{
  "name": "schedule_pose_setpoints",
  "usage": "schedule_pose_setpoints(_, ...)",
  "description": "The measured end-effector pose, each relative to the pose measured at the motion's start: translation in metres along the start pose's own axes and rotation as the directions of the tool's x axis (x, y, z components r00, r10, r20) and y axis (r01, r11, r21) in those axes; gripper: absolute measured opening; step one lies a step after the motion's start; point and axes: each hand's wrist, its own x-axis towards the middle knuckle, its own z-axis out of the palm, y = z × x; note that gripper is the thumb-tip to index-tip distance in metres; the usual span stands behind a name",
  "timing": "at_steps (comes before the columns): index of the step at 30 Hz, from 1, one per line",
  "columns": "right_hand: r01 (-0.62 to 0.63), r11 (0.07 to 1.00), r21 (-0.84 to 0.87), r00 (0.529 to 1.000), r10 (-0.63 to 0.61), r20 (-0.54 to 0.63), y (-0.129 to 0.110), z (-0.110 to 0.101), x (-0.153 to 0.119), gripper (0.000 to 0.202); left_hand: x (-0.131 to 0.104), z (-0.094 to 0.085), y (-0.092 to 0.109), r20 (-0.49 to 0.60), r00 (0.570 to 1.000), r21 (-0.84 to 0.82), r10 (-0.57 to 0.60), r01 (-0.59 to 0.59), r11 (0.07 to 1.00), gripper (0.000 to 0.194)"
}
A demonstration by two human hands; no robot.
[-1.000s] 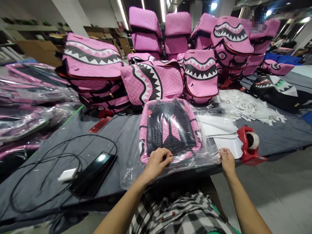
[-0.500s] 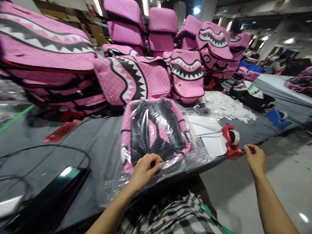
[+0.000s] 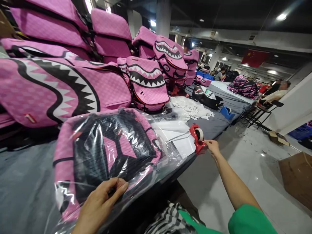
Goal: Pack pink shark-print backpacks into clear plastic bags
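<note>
A pink and black backpack (image 3: 84, 152) lies flat on the table, back panel and straps up, inside a clear plastic bag (image 3: 168, 156). My left hand (image 3: 103, 198) pinches the bag's near edge between thumb and fingers. At the table's front edge, to the right, stands a red tape dispenser (image 3: 200, 148) with a roll of tape (image 3: 199, 133) in it. My right hand (image 3: 212, 147) is closed in a pinch at the dispenser's front end, where the tape comes off; the strip itself is too thin to make out clearly.
Pink shark-mouth backpacks (image 3: 114, 84) are piled along the back. White sheets (image 3: 181, 143), a heap of white tags (image 3: 192, 107), a black bag (image 3: 207, 97) and a blue tape dispenser (image 3: 227, 112) are on the table. A cardboard box (image 3: 296, 177) stands on the floor at right.
The view has swung right and closer, so the bagged backpack appears further left. My left hand stays on the bag's edge, and my right hand remains at the red dispenser's front.
</note>
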Motion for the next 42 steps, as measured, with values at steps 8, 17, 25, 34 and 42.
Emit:
schedule_pose_setpoints(8,-0.037,0.981,0.189,0.999,0.039,-0.009,0.015,-0.014,-0.053,0.032,0.000,-0.004,0.002,0.034,0.999,0.050,0.033,-0.034,0.998,0.049)
schedule_pose_setpoints(17,-0.327,0.809,0.489,0.640,-0.191,0.744,-0.037,0.039,-0.135,0.047,-0.005,0.000,0.020,-0.006,0.997,0.005,0.082,-0.082,0.997,0.036)
schedule_pose_setpoints(25,0.484,0.656,0.579,-0.517,-0.320,0.794,-0.205,0.102,-0.128,0.031,-0.005,0.001,0.024,-0.055,0.995,0.058,0.078,-0.075,0.995,0.022)
schedule_pose_setpoints(34,0.863,0.203,0.462,-0.491,0.126,0.862,-0.228,0.184,-0.151,0.008,-0.004,0.001,0.022,-0.050,0.995,0.082,0.083,-0.079,0.993,0.017)
schedule_pose_setpoints(42,0.994,0.082,-0.075,0.094,-0.267,0.959,-0.194,0.162,-0.115,0.020,-0.008,0.002,0.024,-0.057,0.994,0.081,0.098,-0.093,0.992,0.019)
